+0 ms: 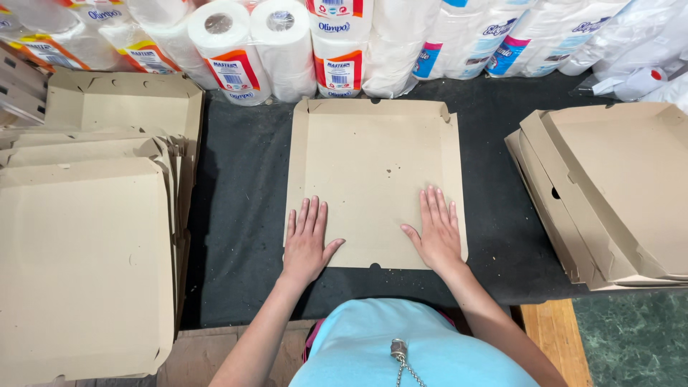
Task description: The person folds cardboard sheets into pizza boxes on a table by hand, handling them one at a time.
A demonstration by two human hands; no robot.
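A flat brown cardboard box blank (373, 154) lies on the dark table cover (240, 186) in front of me, its side flaps slightly raised. My left hand (307, 241) rests palm down on the blank's near left edge, fingers spread a little. My right hand (436, 229) presses flat on the near right part of the same sheet. Neither hand grips anything.
A tall stack of folded cardboard boxes (82, 258) sits at the left, another stack of box blanks (609, 190) at the right. Wrapped paper rolls (287, 46) and plastic packs (502, 36) line the far edge. Wooden boards (555, 333) show near me.
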